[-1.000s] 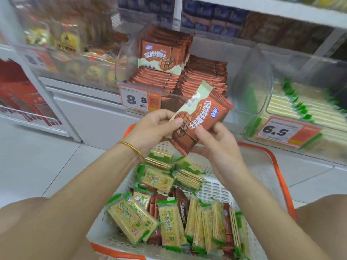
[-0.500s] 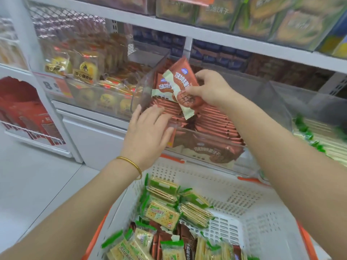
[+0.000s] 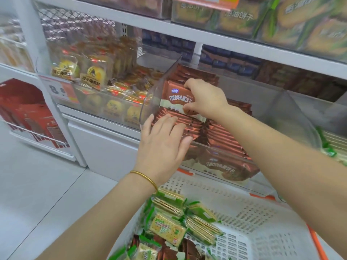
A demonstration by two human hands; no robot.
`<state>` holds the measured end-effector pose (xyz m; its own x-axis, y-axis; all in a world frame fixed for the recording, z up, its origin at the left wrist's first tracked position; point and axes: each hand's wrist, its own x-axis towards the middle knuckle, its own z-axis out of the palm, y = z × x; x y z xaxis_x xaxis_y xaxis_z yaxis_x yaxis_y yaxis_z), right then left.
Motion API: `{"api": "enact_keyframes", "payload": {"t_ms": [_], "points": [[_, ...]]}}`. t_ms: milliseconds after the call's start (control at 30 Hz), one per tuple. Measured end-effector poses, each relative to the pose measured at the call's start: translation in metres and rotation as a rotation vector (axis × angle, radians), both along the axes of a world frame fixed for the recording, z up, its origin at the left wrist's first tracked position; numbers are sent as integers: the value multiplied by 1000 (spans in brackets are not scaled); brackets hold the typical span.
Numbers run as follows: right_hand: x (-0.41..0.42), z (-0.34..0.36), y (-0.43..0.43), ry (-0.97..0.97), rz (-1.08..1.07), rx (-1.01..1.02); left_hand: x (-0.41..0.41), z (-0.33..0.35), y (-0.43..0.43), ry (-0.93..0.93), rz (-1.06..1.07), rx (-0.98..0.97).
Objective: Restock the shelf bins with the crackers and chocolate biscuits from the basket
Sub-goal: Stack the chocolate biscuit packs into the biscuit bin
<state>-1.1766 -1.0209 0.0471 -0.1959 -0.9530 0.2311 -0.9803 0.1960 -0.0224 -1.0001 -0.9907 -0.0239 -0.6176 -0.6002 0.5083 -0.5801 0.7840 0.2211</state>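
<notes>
My right hand grips a brown chocolate biscuit pack and holds it upright against the standing packs at the back of the clear shelf bin. My left hand lies with straight fingers on the flat stacks of brown packs at the bin's front left. Below, the white basket with orange rim holds green cracker packs and some brown packs.
A bin of yellow pastry packs stands to the left of the chocolate bin. A bin with green cracker packs shows at the right edge. More stock fills the shelf above. A red display stands low on the left beside grey floor.
My right hand has pushed the brown pack down and back into the bin against the standing packs. My left hand has moved up onto the flat stacks. The view has come closer to the shelf.
</notes>
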Motion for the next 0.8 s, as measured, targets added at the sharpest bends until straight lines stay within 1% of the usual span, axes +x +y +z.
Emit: {"api": "enact_keyframes", "payload": {"t_ms": [167,233,333,433,533,600,700,733,800], "points": [[-4,4,-1,-27,-8,-80,2,2,0,-3,-8,6],[-3,3,-1,-2,-16,-74,1,2,0,-5,-7,7],[4,-2,-2,126,-35,-56,1,1,0,-12,-8,15],[5,-6,0,280,-61,-107,2,1,-1,-9,-22,16],[3,-7,3,311,-51,-116,6,2,-1,9,-52,26],[1,-4,7,298,-47,-119,9,5,1,35,-76,21],[-1,3,21,215,-82,-175,14,8,10,99,-114,-68],[0,4,30,161,-84,-226,16,10,15,124,-122,-102],[6,5,57,-12,-54,-361,21,14,28,168,-158,-145]]}}
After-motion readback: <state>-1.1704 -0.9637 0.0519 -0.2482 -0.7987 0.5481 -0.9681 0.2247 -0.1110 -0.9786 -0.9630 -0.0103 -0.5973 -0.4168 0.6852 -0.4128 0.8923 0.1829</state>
